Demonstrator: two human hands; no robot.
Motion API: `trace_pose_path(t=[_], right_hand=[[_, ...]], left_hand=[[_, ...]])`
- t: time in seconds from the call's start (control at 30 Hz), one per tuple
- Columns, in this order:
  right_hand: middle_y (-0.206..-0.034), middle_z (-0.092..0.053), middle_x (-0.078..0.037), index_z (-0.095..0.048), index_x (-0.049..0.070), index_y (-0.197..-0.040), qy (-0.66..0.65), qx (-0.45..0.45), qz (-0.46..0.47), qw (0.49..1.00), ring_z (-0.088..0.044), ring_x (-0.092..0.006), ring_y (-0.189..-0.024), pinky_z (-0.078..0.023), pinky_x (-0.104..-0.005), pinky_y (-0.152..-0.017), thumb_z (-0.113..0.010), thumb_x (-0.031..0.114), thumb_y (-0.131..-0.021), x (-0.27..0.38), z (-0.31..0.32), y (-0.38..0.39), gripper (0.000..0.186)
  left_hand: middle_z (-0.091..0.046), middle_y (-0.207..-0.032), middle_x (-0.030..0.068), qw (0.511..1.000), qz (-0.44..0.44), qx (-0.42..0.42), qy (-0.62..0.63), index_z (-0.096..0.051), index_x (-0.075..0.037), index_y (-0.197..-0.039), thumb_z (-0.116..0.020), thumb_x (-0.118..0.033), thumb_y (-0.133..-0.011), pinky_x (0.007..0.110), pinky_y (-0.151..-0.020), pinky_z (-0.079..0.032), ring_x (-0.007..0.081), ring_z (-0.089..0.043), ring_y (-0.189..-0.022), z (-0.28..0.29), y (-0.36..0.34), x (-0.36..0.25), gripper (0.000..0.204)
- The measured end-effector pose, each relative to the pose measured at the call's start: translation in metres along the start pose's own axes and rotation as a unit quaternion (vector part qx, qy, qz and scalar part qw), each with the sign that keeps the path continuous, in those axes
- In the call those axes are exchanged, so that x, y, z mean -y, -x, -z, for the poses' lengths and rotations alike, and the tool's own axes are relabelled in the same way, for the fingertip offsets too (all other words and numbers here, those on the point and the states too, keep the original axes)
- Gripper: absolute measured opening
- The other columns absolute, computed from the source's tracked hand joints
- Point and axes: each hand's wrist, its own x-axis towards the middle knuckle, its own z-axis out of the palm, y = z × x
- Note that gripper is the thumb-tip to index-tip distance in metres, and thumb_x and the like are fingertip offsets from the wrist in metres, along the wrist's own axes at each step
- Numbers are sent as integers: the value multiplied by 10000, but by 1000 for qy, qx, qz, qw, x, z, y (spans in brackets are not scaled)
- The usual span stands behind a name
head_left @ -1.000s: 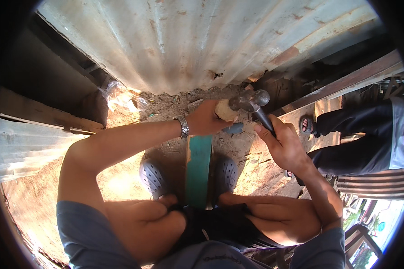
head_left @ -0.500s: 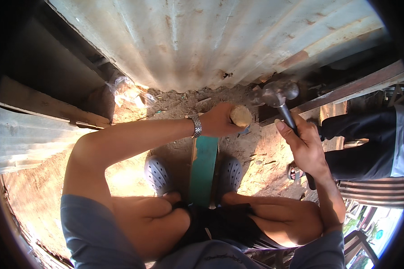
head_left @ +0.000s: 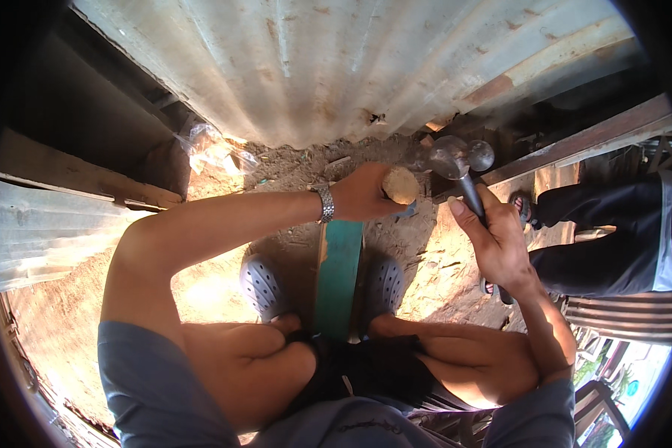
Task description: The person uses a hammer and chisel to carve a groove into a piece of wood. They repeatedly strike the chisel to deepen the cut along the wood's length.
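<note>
Closed in a fist, my left hand (head_left: 360, 196) grips an upright wooden piece whose round, pale end (head_left: 400, 185) points up. A bluish bit shows beneath the fist, but the lower part of that piece is hidden. Below the hand, a green-painted board (head_left: 339, 272) runs lengthwise between my feet. My right hand (head_left: 500, 246) is wrapped around the dark handle of a ball-peen hammer (head_left: 463, 158), thumb lying along it. The metal hammer head is raised to the right of the wooden end, apart from it.
A corrugated metal sheet (head_left: 313, 67) stands ahead. Crumpled clear plastic (head_left: 213, 149) lies on the dirt at far left. My shoes (head_left: 261, 287) flank the board. On the right, another person's legs in dark trousers (head_left: 597, 239) are close, beneath a slanting wooden beam (head_left: 590, 142).
The hammer has shifted and tilted slightly, with my right hand moving a little up and left. My left hand keeps its grip almost in place.
</note>
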Motion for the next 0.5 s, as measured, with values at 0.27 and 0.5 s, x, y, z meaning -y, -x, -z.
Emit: trace_pose_path(t=[0.27,0.5], right_hand=[[-617,-550,-172,-584,-52,-1041,-30,24,20,999,-528,-285,-523,-400,-431,-535,-584,228,-1055,-12,-6,1,281],[-671,-572,-230,-588,-40,-986,13,53,-37,998,-562,-395,-616,-419,-498,-620,-604,256,-1028,-10,0,-1,299]], left_hand=[[-699,-898,27,995,35,2,97,-688,-83,-1078,-771,-307,-934,322,-760,-547,118,-652,-817,-4,-10,14,279],[-681,-883,-2,996,78,10,51,-671,-84,-1065,-773,-278,-939,292,-721,-522,75,-621,-797,1,-5,-2,252]])
